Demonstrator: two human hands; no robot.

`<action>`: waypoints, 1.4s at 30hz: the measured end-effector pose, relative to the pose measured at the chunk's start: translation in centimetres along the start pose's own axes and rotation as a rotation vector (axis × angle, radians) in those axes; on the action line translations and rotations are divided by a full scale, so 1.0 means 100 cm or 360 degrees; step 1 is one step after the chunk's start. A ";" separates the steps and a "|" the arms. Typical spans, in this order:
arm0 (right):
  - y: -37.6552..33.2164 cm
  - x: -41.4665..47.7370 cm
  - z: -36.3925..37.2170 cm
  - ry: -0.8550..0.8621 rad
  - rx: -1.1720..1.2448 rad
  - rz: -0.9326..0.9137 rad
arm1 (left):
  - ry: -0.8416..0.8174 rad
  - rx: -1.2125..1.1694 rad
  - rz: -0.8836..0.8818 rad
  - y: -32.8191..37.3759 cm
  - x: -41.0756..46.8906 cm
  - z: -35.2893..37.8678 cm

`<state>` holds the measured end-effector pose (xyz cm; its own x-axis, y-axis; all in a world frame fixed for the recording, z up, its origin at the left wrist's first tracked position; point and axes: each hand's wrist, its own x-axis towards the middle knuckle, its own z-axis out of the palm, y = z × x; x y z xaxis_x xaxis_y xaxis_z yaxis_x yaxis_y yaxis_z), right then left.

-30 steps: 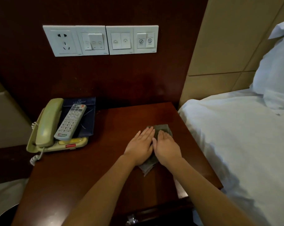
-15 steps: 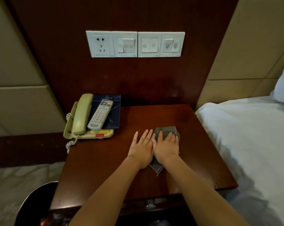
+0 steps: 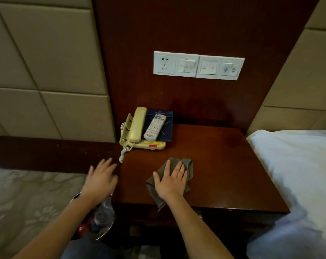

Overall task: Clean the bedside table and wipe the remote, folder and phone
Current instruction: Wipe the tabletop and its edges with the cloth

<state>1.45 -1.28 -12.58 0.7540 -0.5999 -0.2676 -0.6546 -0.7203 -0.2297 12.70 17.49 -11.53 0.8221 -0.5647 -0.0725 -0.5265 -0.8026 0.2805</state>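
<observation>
Head view: the white bed flanks the bedside table on the right, with a switch panel on the wall above. Down left sits a bin with a plastic bottle in it. The left hand hovers over it, fingers spread, off the table's left edge and holding nothing. The right hand is flat, fingers fanned, pressing the grey cloth onto the tabletop near the front. Back-left corner: phone, its coiled cord dangling over the edge. The remote lies on the dark folder, lengthwise front to back, far end tipped slightly right, parallel to the handset.
</observation>
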 end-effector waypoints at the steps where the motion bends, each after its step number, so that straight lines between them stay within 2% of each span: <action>1: -0.007 0.001 0.000 -0.0010 -0.0016 -0.0013 | 0.0038 -0.0055 -0.0094 -0.015 -0.003 -0.006; 3: -0.023 0.006 0.002 -0.0010 -0.0059 -0.0061 | 0.0072 -0.0148 -0.0189 -0.032 -0.004 -0.011; 6: -0.047 0.014 0.008 0.0020 -0.0107 -0.0163 | -0.0048 -0.0330 -0.0258 -0.035 0.000 -0.007; 10: -0.072 0.030 0.013 0.0113 -0.0173 -0.0389 | -0.0151 -0.0473 -0.0235 -0.022 0.020 0.006; 16: -0.080 0.053 0.020 0.0170 -0.0278 -0.0732 | -0.0140 -0.0622 -0.0237 -0.013 0.046 0.014; 20: -0.076 0.057 0.022 0.0161 -0.0332 -0.0928 | -0.0068 -0.0630 -0.0245 -0.011 0.049 0.017; 26: -0.071 0.038 0.024 0.0073 -0.0333 -0.1175 | 0.0254 -0.0536 -0.0093 0.015 0.046 0.015; 29: -0.058 0.029 0.027 0.0097 -0.0391 -0.1161 | 0.0254 -0.0418 0.0083 0.043 0.044 0.020; 34: -0.004 0.018 0.014 0.0049 -0.0509 -0.1037 | 0.0056 -0.0294 0.0348 0.107 0.038 0.039; 40: 0.125 0.011 -0.020 0.0108 -0.0295 -0.0659 | -0.0091 -0.0519 0.0657 0.215 0.035 0.067; 42: 0.179 0.006 -0.029 0.0194 -0.0184 -0.0472 | -0.0136 -0.0457 0.0781 0.249 0.036 0.078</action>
<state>-9.66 -15.58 -14.12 0.9162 -0.3906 -0.0896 -0.4005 -0.9001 -0.1714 0.85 -6.01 -12.22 0.4695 -0.8810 0.0579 -0.7522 -0.3649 0.5487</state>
